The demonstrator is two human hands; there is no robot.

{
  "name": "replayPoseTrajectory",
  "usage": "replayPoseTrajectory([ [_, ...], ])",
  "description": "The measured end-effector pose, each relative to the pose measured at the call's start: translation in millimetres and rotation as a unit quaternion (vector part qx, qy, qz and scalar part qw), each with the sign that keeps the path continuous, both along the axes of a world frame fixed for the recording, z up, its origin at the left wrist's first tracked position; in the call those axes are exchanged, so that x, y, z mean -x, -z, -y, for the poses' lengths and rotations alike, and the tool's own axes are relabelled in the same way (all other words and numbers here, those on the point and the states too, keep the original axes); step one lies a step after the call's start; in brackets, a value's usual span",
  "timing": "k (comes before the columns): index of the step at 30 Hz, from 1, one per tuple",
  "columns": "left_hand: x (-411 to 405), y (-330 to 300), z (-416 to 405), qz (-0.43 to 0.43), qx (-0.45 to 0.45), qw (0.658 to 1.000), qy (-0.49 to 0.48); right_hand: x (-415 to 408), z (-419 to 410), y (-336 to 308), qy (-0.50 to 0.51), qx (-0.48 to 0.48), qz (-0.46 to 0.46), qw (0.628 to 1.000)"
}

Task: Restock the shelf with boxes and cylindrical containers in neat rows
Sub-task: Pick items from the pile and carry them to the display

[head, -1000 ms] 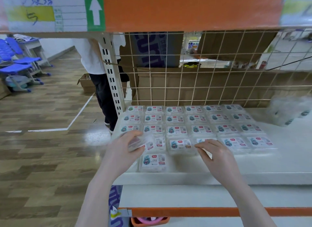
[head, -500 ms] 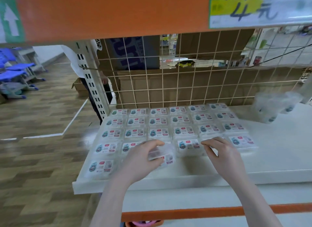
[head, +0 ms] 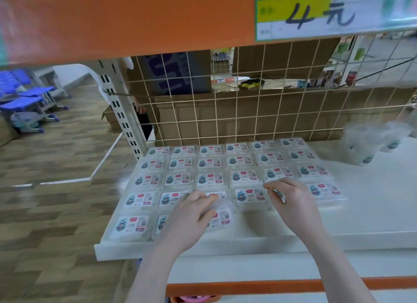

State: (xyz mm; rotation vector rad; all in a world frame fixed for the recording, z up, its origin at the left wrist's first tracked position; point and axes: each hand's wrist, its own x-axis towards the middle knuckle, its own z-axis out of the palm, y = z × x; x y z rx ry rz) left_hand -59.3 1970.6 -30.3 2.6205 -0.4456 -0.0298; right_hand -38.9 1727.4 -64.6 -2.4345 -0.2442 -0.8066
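Several clear plastic boxes with white labels lie flat in neat rows on the white shelf (head: 372,203). My left hand (head: 189,217) grips one clear box (head: 222,214) at the front row, third place from the left, thumb and fingers curled round its edge. My right hand (head: 293,201) rests with bent fingers on a box in the second row from the front, mostly hiding it. A bundle of clear cylindrical containers (head: 370,144) in plastic wrap lies at the back right of the shelf.
A wire grid (head: 248,104) backs the shelf, with cardboard boxes behind it. An orange shelf beam (head: 135,20) with a price card hangs overhead. A person stands behind the left upright (head: 121,113). Blue chairs (head: 24,95) stand on the wooden floor at left.
My left hand has carried the clear box rightward along the front row and lowered it onto the shelf. My right hand stayed on the second-row box. The view shifted right.
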Motion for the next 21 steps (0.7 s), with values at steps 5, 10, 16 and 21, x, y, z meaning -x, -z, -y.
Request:
replayPoseTrajectory([
  [5,-4.0,0.6,-3.6,-0.002,0.000,1.000,0.011,-5.6,-0.5,4.3,0.015,0.036,-0.005,0.999],
  [10,-3.8,0.3,-3.3,0.036,-0.022,0.999,0.012,-4.5,-2.3,9.9,0.037,0.072,0.002,0.997],
  [16,-0.6,-0.5,-0.3,0.078,-0.026,0.997,0.002,-3.3,-1.3,11.2,0.043,0.063,-0.009,0.997],
  [21,-0.6,0.3,-2.7,0.075,-0.041,0.996,0.025,-2.2,-0.8,11.4,0.044,0.061,-0.010,0.997],
])
